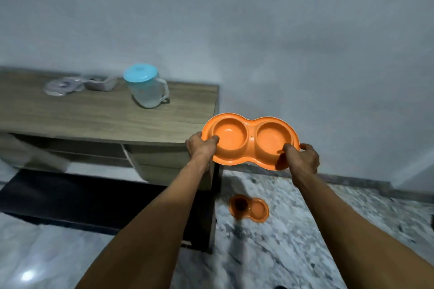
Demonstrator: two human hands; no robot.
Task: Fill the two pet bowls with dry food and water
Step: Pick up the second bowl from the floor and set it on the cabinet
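Both hands grip the orange plastic double pet bowl [251, 139] by its ends. The left hand [200, 145] has a thumb over the left well and the right hand [301, 159] pinches the right rim, so it is level in the air, long axis left to right, both wells seemingly empty. Below, a second orange double bowl [249, 207] lies on the speckled floor. Farther off — up and left on the wooden bench [94, 117] — stands the clear jug with a pale blue lid [146, 89], nearer the left hand.
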